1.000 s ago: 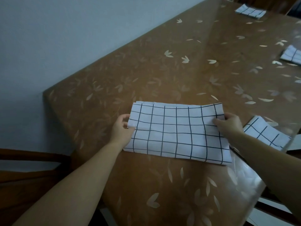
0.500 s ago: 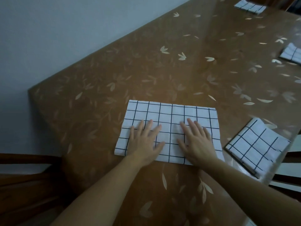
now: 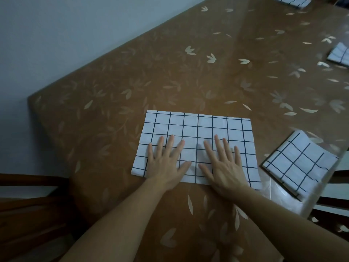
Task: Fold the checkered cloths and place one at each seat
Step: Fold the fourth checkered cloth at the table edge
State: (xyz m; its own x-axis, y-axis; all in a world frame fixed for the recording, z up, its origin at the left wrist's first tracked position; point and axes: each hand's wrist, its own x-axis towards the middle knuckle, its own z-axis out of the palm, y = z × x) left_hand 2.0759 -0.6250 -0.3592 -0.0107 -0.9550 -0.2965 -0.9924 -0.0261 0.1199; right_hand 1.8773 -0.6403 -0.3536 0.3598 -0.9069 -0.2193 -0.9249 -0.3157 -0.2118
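Cloth (image 3: 196,129), white with a dark grid, lies flat as a wide rectangle on our brown leaf-patterned worktop (image 3: 188,72). We press both palms on its near half: our left hand (image 3: 166,163) and right hand (image 3: 224,167) are open, fingers spread, gripping nothing, side by side with a narrow gap between the thumbs. The cloth's near edge sits close to the worktop's near edge; its far edge and left edge face broad bare surface. To the right, a folded square (image 3: 300,163) lies turned at an angle, near the cloth's right edge but apart from it, and close to the worktop's right edge. Two more folded cloths lie well away, one (image 3: 339,55) at the right edge, one (image 3: 290,0) at the far end. A chair (image 3: 28,205) stands just beside the near left corner.
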